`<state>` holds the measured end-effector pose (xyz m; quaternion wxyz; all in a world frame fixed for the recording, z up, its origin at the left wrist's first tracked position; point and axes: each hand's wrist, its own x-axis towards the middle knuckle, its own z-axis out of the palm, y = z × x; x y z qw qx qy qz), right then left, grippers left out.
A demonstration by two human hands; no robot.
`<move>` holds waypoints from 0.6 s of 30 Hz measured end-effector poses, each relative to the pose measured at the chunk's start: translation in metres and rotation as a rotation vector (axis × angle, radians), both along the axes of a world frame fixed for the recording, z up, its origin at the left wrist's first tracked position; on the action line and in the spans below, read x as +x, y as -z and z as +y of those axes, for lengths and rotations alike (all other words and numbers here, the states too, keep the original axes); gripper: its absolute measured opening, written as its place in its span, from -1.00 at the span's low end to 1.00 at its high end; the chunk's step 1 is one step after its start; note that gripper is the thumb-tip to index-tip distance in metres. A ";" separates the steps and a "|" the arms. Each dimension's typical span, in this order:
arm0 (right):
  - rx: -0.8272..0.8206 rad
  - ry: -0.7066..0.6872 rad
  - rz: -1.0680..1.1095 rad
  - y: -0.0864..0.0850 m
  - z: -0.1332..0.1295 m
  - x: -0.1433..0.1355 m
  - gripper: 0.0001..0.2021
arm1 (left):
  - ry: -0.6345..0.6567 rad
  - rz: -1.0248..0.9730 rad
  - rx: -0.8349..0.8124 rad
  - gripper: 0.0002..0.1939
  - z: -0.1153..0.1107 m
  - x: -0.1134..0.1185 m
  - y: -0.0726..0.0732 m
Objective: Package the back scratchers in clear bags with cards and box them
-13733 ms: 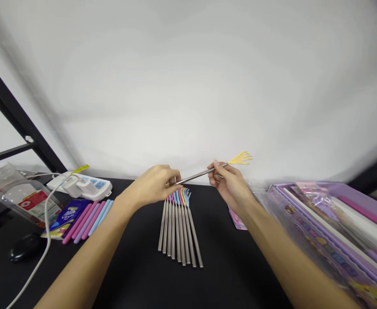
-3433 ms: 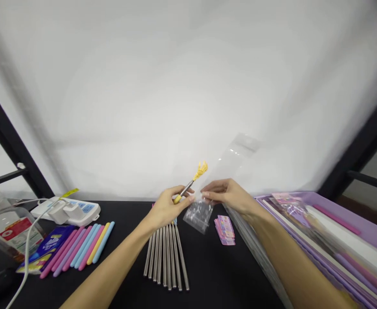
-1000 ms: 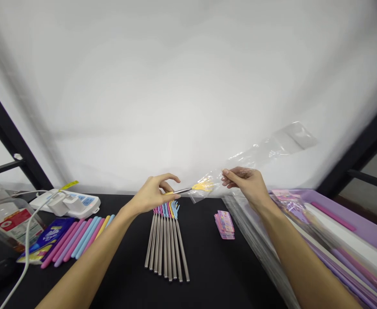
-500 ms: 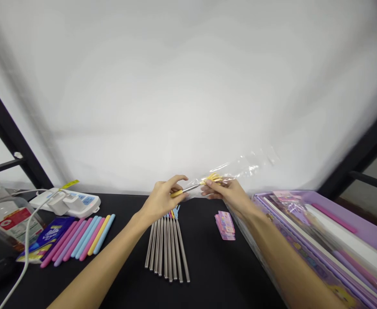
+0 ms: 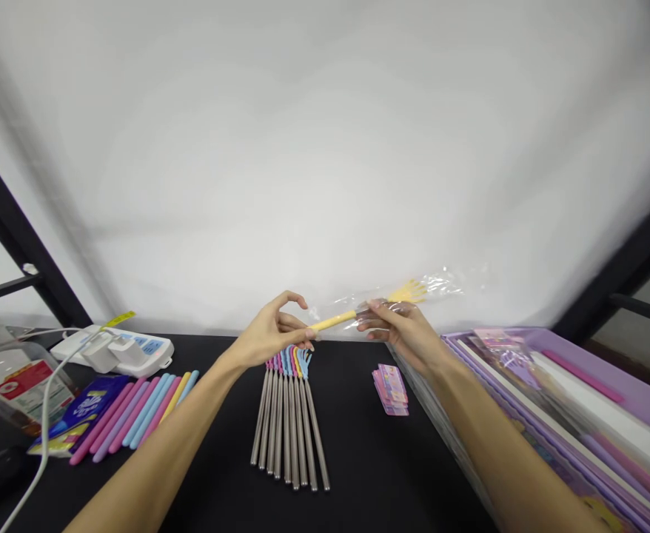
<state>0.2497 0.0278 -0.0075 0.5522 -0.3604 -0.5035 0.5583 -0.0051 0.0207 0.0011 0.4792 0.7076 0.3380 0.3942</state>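
A yellow back scratcher (image 5: 334,321) with a hand-shaped head lies slantwise in the air, mostly inside a long clear plastic bag (image 5: 444,283). My left hand (image 5: 274,330) pinches the end of its handle between thumb and fingers, the index finger lifted away. Through the film, my right hand (image 5: 406,329) grips the back scratcher near its middle, just below the yellow head. Under my left hand, several metal back scratcher rods (image 5: 286,429) with small coloured hand heads lie side by side on the black table (image 5: 369,474).
Coloured handle tubes (image 5: 130,414) lie in a row at left, beside a blue packet (image 5: 89,411), a white power strip (image 5: 141,355) and a clear jar (image 5: 19,385). Pink cards (image 5: 390,390) are stacked right of centre. A purple bin (image 5: 558,348) with packaged items stands at right.
The back scratcher has slid further right into the bag, its yellow head now beyond my right hand. More of the yellow handle shows between my hands.
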 end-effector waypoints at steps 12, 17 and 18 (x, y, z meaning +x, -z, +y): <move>0.025 -0.102 -0.045 0.001 -0.003 -0.009 -0.69 | 0.081 -0.018 -0.083 -0.41 0.004 0.004 0.007; 0.037 -0.149 -0.115 0.004 -0.005 -0.017 -0.69 | -0.049 -0.082 -0.096 -0.49 0.001 0.014 0.012; 0.039 -0.156 -0.128 0.005 -0.005 -0.018 -0.68 | -0.103 -0.091 -0.095 -0.52 0.001 0.015 0.013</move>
